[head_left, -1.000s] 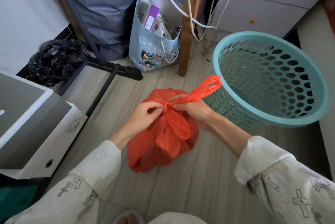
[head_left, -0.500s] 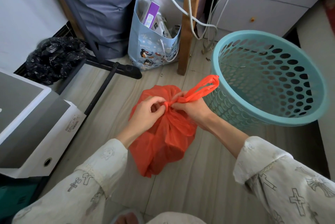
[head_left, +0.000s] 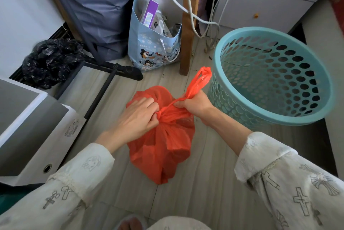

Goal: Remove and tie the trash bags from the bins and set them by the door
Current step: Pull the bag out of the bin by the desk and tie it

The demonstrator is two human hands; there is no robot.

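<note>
Thin red plastic trash bag (head_left: 163, 140) could rip at its knot, since the left hand (head_left: 135, 119) pinches there while the right hand (head_left: 195, 104) squeezes and pulls the handle loop (head_left: 202, 78) hard.

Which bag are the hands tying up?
The red trash bag on the floor. The left hand pinches its knot and the right hand grips its handle. The black bag and the blue penguin bag sit untouched farther back.

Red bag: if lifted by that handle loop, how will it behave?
The red trash bag is thin film, likely floppy, sagging below the knot. It bulges, so probably some weight. The handle loop, gripped by the right hand, may stretch.
</note>
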